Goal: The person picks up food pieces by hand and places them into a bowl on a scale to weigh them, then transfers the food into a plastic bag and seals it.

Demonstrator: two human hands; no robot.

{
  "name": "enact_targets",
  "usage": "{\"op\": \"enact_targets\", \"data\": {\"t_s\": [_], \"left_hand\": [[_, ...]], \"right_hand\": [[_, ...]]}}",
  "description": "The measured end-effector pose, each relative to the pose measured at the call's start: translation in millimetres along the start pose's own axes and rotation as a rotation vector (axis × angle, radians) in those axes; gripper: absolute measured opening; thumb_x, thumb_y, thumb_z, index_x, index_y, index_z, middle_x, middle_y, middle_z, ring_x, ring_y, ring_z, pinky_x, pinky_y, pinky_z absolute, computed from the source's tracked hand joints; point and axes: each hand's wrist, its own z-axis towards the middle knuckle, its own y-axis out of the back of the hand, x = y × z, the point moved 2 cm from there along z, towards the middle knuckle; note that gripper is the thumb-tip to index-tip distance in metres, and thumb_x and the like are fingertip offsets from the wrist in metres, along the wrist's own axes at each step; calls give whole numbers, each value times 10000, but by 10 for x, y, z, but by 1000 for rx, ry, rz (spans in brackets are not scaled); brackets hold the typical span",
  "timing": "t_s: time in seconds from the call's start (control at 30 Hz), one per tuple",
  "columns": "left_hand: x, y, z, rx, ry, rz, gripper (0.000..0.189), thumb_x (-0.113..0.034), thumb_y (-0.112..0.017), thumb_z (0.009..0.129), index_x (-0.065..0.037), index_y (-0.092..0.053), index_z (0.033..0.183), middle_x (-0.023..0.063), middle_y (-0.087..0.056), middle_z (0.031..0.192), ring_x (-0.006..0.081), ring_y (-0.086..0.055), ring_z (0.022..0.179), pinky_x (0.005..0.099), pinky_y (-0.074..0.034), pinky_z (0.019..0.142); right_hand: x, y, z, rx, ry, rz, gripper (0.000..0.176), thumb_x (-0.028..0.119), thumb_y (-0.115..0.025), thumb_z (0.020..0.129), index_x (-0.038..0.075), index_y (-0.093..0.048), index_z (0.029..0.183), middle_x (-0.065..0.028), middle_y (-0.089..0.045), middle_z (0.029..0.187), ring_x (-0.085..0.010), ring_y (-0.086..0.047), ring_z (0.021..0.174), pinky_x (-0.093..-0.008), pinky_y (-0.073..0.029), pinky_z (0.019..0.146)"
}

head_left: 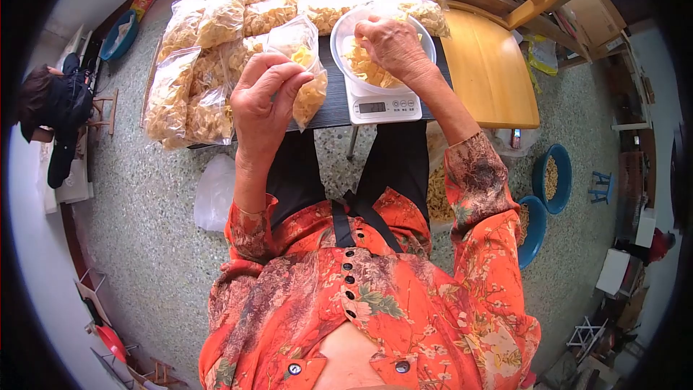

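My left hand is closed in a pinch at a clear plastic bag partly filled with pale yellow, chip-like dried pieces. Just to the right, a white digital kitchen scale carries a translucent round bowl with more of these pieces in it. Over the bowl, my right hand has its fingers curled together; whatever is between them is hidden. Rows of filled clear bags cover the dark table behind and to the left, some stacked on others.
A wooden chair stands against the table's right side. Blue basins with pale pieces sit on the speckled floor at right, near a small blue stool. A clear bag lies below the table. Another person is at far left.
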Motion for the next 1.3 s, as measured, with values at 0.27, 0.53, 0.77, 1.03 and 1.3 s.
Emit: {"op": "enact_targets", "data": {"t_s": [0.27, 0.53, 0.77, 1.03, 1.3], "left_hand": [[39, -48, -50, 159, 55, 9, 107, -5, -754, 830, -4, -716, 930, 106, -634, 912, 228, -655, 814, 331, -534, 712], [32, -87, -84, 95, 54, 85, 155, -12, -786, 783, -68, -777, 927, 114, -636, 1062, 227, -648, 847, 330, -536, 730], [96, -117, -96, 94, 21, 89, 184, -36, -809, 755, -91, -787, 929, 140, -622, 1140, 233, -615, 841, 333, -532, 757], [27, -49, -126, 59, 65, 88, 180, -15, -803, 756, -80, -776, 923, 168, -597, 1203, 239, -621, 916, 328, -527, 814], [122, 19, -229, -27, 169, -36, 153, 10, -789, 808, -40, -774, 952, 126, -599, 1238, 250, -599, 1152, 354, -478, 1003]], "right_hand": [[-198, 199, -130, -344, -268, 677, 95, 109, -747, 889, 31, -733, 943, -64, -732, 794, -147, -700, 672, -269, -573, 612], [-351, 155, -296, -391, -693, 1708, 175, 108, -765, 898, -16, -702, 1006, -88, -735, 875, -125, -712, 686, -235, -612, 618], [315, 640, -203, -365, -403, 1422, 145, 90, -736, 904, -20, -718, 997, -73, -734, 821, -104, -697, 661, -220, -545, 519], [714, 579, -90, -285, -90, 902, 218, 99, -726, 911, -6, -734, 1101, -81, -745, 859, -91, -704, 694, -210, -538, 625], [-420, 495, -265, -422, -95, 374, 173, 79, -715, 872, 75, -742, 1043, -98, -743, 906, -231, -728, 814, -309, -580, 743]]}}
